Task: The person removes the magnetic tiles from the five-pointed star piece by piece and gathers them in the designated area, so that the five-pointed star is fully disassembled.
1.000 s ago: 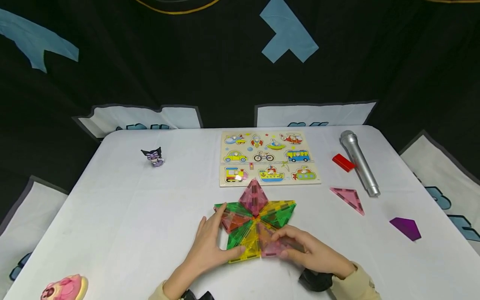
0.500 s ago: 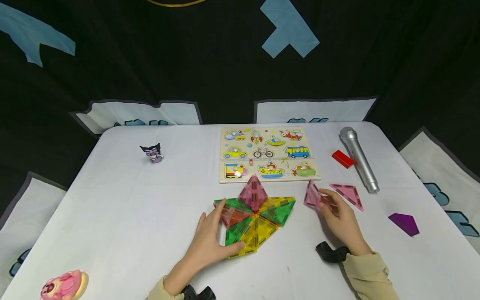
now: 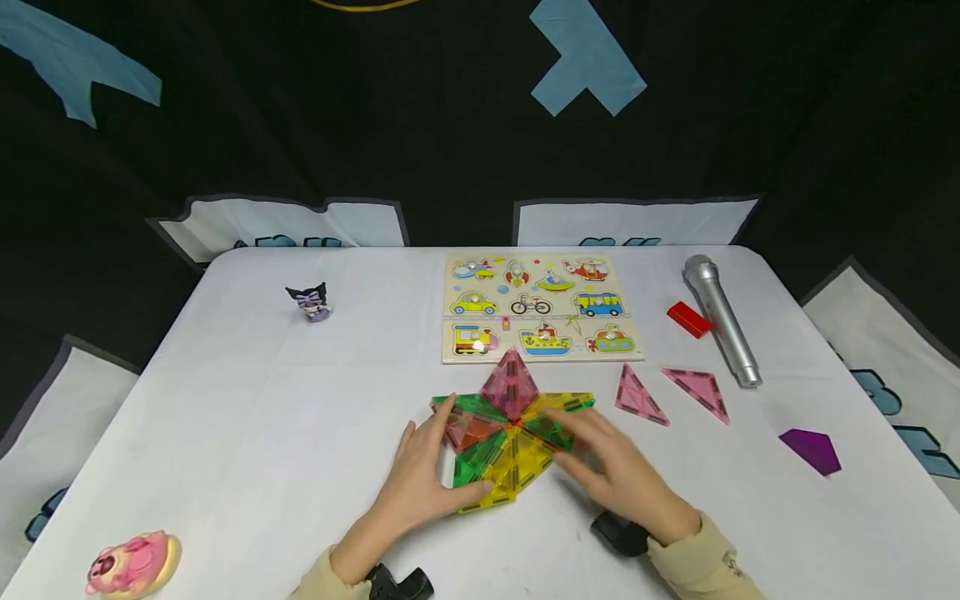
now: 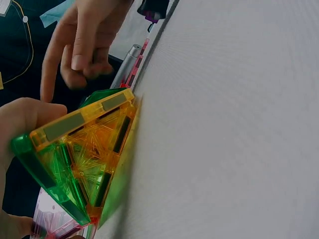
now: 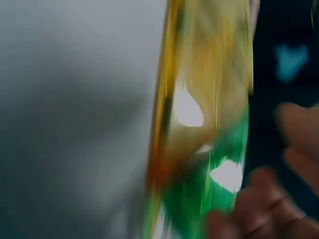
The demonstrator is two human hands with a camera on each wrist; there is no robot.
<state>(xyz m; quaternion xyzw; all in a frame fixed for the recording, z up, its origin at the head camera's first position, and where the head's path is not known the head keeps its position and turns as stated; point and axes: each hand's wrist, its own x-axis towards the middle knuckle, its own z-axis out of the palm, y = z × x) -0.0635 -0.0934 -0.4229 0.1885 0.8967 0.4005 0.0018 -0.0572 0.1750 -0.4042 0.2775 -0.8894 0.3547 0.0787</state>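
Covering most of the head view, the white desk (image 3: 247,433) carries everything here, with a wooden vehicle puzzle board (image 3: 542,308) lying flat toward its far edge, right of the middle. Just nearer than the board, toward the near edge, lies the tile star (image 3: 510,437), a flat cluster of translucent green, yellow, orange and pink magnetic triangles whose pink tip touches the board's near side. The left hand (image 3: 427,475) rests on the star's left side, fingers spread and straight, thumb against the yellow tile at the near point. The right hand (image 3: 611,471) lies over the star's right side with relaxed fingers on the green and yellow tiles; it grips nothing that shows. Near the far right corner a silver microphone (image 3: 722,321) lies beside a small red block (image 3: 688,319). Between the star and the right edge lie two loose pink triangles (image 3: 640,397) (image 3: 697,390), well apart from a purple tile (image 3: 812,451). A small dark figurine (image 3: 310,302) stands toward the far left corner, a pink toy (image 3: 131,564) at the near left corner.
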